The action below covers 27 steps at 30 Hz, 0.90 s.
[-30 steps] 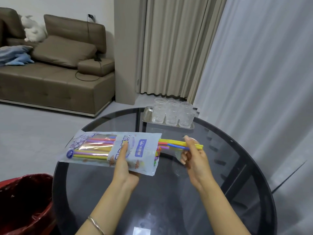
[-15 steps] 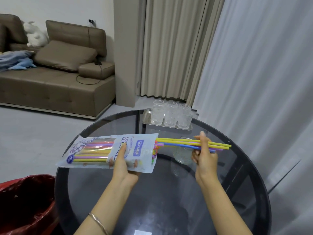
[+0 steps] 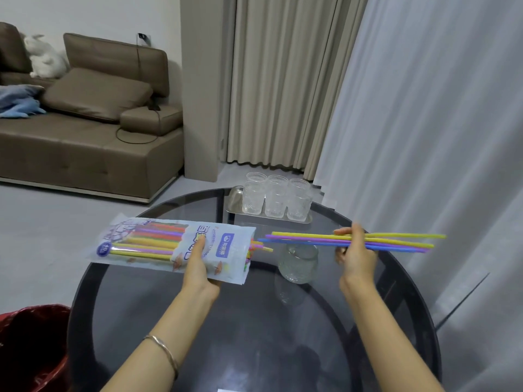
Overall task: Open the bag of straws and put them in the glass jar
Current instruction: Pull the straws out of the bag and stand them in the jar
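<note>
My left hand [image 3: 199, 267] grips the white printed straw bag [image 3: 158, 244] flat above the round glass table, its open end pointing right with coloured straw tips poking out. My right hand [image 3: 355, 256] pinches a small bundle of yellow, purple and blue straws [image 3: 396, 241], held level and fully clear of the bag. The empty glass jar [image 3: 298, 263] stands on the table between my hands, just below the left ends of the pulled straws.
A metal tray [image 3: 236, 203] with several clear glasses [image 3: 276, 198] sits at the table's far edge. A bin with a red liner [image 3: 31, 346] stands at the lower left beside the dark table rim [image 3: 85, 281]. Sofa at left, curtains at right.
My right hand has drawn the bundle of straws rightward until it came completely out of the bag. The jar, hidden behind that hand before, is now in plain view.
</note>
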{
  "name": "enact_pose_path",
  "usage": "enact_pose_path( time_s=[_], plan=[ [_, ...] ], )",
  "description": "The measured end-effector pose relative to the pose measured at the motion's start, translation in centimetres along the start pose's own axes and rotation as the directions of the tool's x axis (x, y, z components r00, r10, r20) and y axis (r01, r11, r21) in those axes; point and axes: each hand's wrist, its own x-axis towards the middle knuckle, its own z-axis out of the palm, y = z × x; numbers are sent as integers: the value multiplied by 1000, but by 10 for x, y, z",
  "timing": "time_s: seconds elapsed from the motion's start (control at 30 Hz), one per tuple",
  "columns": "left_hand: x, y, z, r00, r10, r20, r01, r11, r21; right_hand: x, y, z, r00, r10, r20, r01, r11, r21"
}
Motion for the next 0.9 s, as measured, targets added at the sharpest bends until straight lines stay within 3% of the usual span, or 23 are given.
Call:
enact_pose_path(
  time_s=[0.2,0.43,0.6,0.73,0.9],
  plan=[
    [22,-2,11,1000,25,5,-25,997,70,55,-15,-4,994,-71,-78,59,988,-142],
    [37,-10,20,999,19,34,-22,996,81,108,-3,4,993,-105,61,120,913,-390],
    [42,-12,20,999,19,44,-24,994,108,119,20,16,945,94,312,116,797,-592],
    [43,-18,20,998,-6,61,-2,992,126,120,35,20,902,214,375,91,755,-649],
    [44,-20,17,998,-25,57,17,990,137,121,54,17,881,274,387,25,788,-615]
  ],
)
